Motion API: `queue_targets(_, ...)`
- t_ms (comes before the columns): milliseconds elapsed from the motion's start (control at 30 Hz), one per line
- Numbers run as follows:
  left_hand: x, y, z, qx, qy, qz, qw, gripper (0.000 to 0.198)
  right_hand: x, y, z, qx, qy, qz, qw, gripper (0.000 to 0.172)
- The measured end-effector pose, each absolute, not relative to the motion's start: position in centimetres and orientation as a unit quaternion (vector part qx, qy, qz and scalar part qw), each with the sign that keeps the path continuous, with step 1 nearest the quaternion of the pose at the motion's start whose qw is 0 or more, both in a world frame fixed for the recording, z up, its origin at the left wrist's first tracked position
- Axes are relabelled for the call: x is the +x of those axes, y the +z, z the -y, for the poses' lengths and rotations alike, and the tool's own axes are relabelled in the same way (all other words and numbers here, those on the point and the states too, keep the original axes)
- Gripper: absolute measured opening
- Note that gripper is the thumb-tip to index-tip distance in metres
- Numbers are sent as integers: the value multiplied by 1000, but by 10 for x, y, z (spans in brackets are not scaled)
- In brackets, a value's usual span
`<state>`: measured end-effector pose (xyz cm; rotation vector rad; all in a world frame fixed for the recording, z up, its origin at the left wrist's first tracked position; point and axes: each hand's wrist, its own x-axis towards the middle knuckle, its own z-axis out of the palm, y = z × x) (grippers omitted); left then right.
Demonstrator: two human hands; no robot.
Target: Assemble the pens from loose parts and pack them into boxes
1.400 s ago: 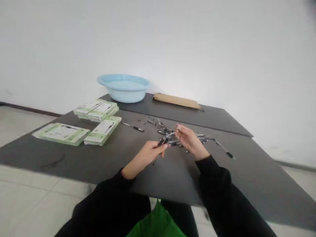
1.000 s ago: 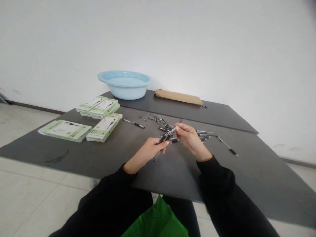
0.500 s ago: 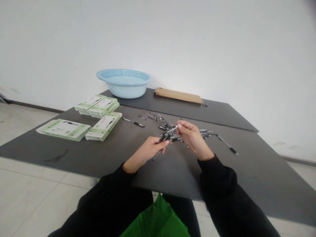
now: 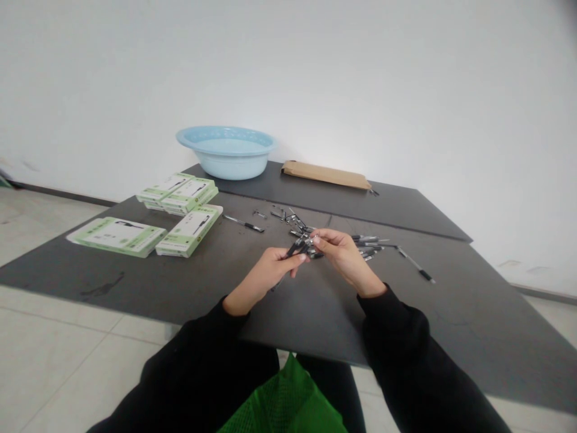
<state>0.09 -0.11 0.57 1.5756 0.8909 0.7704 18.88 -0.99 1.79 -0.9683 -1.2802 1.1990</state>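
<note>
My left hand [image 4: 274,267] is closed around a bunch of black and clear gel pens [image 4: 297,246], whose lower ends stick out below the fingers. At the bunch's upper end, the thumb and fingertips of my right hand [image 4: 340,255] pinch together; what exactly lies in that pinch is too small to make out, though it touches the pens. Behind both hands, a loose heap of pens [image 4: 367,243] lies on the dark table, partly hidden by my right hand. One single pen [image 4: 417,264] rests to the right of the heap, another pen [image 4: 243,223] to the left.
Green and white pen boxes [image 4: 189,231] lie at the left, some stacked. At the back stand a light blue basin [image 4: 232,162] and a flat brown cardboard packet [image 4: 327,174]. Small caps or parts [image 4: 260,214] are scattered behind the heap. The table's [image 4: 315,331] near edge is close to my lap.
My right hand has moved slightly left and down, closer to my left hand. The bunch of pens has tilted a little and its ends have drawn together between the hands.
</note>
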Motion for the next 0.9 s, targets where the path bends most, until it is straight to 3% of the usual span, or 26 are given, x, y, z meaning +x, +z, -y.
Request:
queue_targets(400,0,9,7,598,361,-347,626,36,177,21,13,-404,541,480,561,30)
queue_targets(667,2,7,8,569,357,-319,669,46,179,12,11,-407,517,508,556,29)
queue_targets(900,1,4,-1,585,382,-382,605,39,178,11,11,-408,509,510,561,27)
